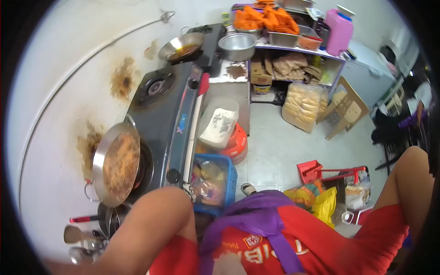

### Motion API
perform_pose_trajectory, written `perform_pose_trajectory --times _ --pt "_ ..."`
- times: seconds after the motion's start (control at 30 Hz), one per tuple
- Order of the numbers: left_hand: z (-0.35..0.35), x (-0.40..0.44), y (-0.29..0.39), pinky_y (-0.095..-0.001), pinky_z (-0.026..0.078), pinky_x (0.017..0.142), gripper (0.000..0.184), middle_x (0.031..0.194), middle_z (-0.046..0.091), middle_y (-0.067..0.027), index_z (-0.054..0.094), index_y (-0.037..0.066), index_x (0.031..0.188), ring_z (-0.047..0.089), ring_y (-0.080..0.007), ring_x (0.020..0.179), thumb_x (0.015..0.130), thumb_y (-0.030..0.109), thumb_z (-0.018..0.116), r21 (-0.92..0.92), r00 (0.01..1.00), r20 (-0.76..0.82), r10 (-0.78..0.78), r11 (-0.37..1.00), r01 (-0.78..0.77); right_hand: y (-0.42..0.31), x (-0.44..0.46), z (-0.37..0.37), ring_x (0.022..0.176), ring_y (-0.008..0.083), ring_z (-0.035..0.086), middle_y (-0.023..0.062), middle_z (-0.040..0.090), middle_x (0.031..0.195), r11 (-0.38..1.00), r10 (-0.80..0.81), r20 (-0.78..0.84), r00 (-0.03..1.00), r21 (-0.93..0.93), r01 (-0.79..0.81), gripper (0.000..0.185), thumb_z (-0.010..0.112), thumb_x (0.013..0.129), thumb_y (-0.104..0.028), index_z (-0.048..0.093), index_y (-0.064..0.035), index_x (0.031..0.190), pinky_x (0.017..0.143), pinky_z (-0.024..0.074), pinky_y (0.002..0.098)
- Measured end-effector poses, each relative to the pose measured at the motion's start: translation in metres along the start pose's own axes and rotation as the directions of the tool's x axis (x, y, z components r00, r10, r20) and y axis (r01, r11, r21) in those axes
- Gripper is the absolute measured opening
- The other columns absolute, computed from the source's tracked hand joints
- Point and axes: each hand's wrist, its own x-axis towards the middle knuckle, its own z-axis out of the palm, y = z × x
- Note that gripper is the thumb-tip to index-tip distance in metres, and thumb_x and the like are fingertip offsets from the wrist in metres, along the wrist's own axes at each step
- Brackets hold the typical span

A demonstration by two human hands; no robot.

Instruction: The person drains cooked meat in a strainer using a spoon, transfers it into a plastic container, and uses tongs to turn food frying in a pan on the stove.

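Both bare arms show only in part, one at the lower left and one at the right edge; neither of my hands is within the picture. Nearest to the left arm is a wide metal pan point(121, 167) on the black gas stove point(158, 117), filled with bubbling orange-brown food. Farther back, a second pan point(183, 47) holds some dark oil. An empty-looking silver pot point(237, 46) stands right of it. Beside the stove, a clear tub point(219, 126) of white powder rests above a red gas cylinder point(237, 145).
Orange food is heaped in trays point(283, 39) on the back shelf, near a pink jug point(339, 33). A blue crate point(233, 183), a bag of yellowish pieces point(302, 107), a plastic stool point(347, 107), a red dustpan point(310, 172) and a yellow bag point(325, 205) are on the floor.
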Motion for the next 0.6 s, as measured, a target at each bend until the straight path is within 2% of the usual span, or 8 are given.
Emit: perform_pose_trajectory --times 0.03,0.17,0.23,0.3,0.6 --pt "0.010 0.005 0.003 -0.0620 0.006 0.103 0.088 0.143 0.014 -0.0288 0.022 0.009 0.142 0.012 -0.0330 0.135 0.078 0.066 0.042 0.052 0.997 0.073 0.026 0.998 -0.030 -0.008 0.004 -0.005 0.092 0.0209 0.057 0.0125 0.059 0.102 0.999 0.011 0.023 1.000 -0.037 -0.010 0.026 0.053 0.087 -0.022 0.056 -0.0018 0.103 0.078 0.0456 0.0357" --pt "0.026 0.013 0.000 -0.0581 0.011 0.100 0.079 0.140 0.019 -0.0257 0.026 0.009 0.139 0.018 -0.0308 0.129 0.079 0.057 0.043 0.145 0.992 0.122 -0.017 0.989 -0.001 -0.029 0.020 -0.026 0.091 0.0212 0.057 0.0124 0.059 0.100 0.989 0.045 0.041 0.998 -0.144 -0.039 0.025 0.053 0.087 -0.022 0.056 -0.0017 0.102 0.078 0.0452 0.0360" --pt "0.032 0.006 -0.004 -0.0561 0.014 0.099 0.075 0.138 0.022 -0.0242 0.028 0.008 0.137 0.021 -0.0296 0.126 0.079 0.052 0.044 0.160 0.986 0.165 -0.012 0.987 -0.015 -0.047 0.034 -0.041 0.091 0.0213 0.057 0.0124 0.059 0.100 0.968 -0.038 0.082 0.996 -0.244 0.057 0.025 0.053 0.087 -0.021 0.056 -0.0017 0.101 0.078 0.0450 0.0361" --pt "0.033 -0.008 -0.010 -0.0541 0.017 0.098 0.071 0.136 0.024 -0.0226 0.031 0.008 0.135 0.023 -0.0285 0.123 0.079 0.048 0.045 0.115 0.987 0.154 0.040 0.992 -0.058 -0.067 0.045 -0.048 0.090 0.0214 0.057 0.0123 0.059 0.099 0.935 -0.120 0.178 0.977 -0.310 0.171 0.024 0.053 0.087 -0.021 0.056 -0.0016 0.100 0.078 0.0448 0.0363" --pt "0.058 -0.010 -0.049 -0.0452 0.029 0.092 0.054 0.128 0.036 -0.0156 0.040 0.006 0.128 0.037 -0.0233 0.109 0.079 0.028 0.048 -0.037 0.981 0.189 0.053 0.998 -0.047 -0.112 0.075 -0.078 0.088 0.0218 0.057 0.0120 0.060 0.096 0.797 0.024 0.341 0.940 -0.574 0.188 0.022 0.053 0.086 -0.020 0.056 -0.0014 0.097 0.079 0.0439 0.0369"
